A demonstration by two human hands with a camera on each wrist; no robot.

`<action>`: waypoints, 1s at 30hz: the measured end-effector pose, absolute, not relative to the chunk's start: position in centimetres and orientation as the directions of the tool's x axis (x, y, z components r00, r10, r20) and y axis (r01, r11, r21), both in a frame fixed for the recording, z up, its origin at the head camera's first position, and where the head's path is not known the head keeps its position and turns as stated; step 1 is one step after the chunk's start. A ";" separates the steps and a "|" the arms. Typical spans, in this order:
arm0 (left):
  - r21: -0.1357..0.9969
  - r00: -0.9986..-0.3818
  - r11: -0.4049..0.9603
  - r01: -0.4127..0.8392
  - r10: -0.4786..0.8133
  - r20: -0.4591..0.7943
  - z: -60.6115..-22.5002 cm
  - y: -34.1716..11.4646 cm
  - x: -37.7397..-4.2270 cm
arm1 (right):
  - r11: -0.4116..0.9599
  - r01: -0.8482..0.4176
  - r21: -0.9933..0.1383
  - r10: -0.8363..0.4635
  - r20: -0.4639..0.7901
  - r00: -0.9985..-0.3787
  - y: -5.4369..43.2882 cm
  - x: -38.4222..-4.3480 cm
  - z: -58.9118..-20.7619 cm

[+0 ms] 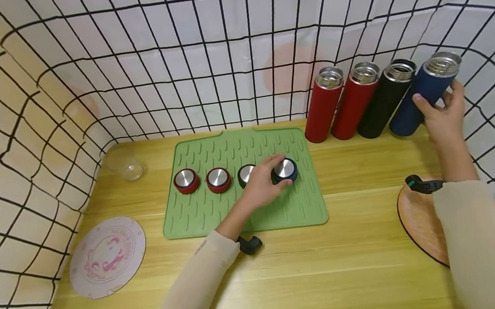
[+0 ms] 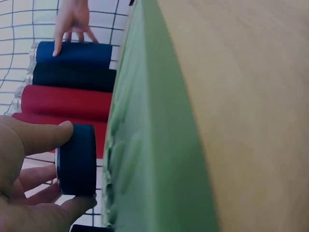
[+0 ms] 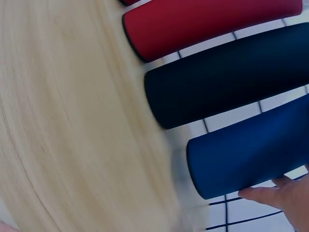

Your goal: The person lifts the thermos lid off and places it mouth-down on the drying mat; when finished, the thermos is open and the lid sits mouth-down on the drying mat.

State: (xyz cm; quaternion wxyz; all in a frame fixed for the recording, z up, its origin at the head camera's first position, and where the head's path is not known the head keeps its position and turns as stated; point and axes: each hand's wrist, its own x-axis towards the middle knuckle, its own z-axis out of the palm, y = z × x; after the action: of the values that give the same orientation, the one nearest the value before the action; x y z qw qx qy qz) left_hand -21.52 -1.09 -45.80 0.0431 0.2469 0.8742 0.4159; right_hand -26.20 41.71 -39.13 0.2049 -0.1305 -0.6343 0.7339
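Note:
Over the right part of the green mat (image 1: 245, 220), my left hand (image 1: 262, 185) has thumb and fingers at opposite sides of a blue-rimmed lid (image 1: 285, 169) with a silver top. The left wrist view shows the blue lid (image 2: 77, 159) pinched, close to the mat. My right hand (image 1: 447, 116) grips the lidless blue thermos bottle (image 1: 410, 109) near its upper half, thumb on the near side. That bottle stands at the right end of a row, beside a black bottle (image 1: 382, 105). Partly hidden by my left hand is a black-rimmed lid (image 1: 245, 175).
Two red lids, one (image 1: 186, 180) left of the other (image 1: 218, 179), sit on the mat. Two open red bottles (image 1: 324, 108) stand left of the black one. A clear cup (image 1: 126, 164), a round pink-patterned mat (image 1: 109, 257) and an orange round mat (image 1: 422, 226) surround them; wire mesh (image 1: 236, 50) stands behind.

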 end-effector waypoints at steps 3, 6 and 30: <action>0.724 -0.882 0.572 0.385 0.460 0.106 -46.2 -0.8 -21.5 | -0.118 -0.127 -0.985 0.481 0.056 -0.875 41.5 -26.8 -39.4; 0.722 -0.884 0.580 0.377 0.459 0.094 -46.4 -0.6 -21.3 | -0.119 -0.108 -0.987 0.497 0.035 -0.867 41.4 -27.2 -39.8; 0.739 -0.884 0.572 0.354 0.462 0.066 -45.9 -0.4 -20.5 | 0.016 -0.008 -1.000 0.542 0.016 -0.840 42.6 -24.9 -39.4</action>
State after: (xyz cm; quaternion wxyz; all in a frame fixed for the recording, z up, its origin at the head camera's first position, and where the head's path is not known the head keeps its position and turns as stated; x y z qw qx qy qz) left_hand -20.46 -0.35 -45.88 0.0673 0.2308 0.8841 0.4006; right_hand -24.93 42.58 -39.36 0.2040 -0.1953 -0.6830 0.6736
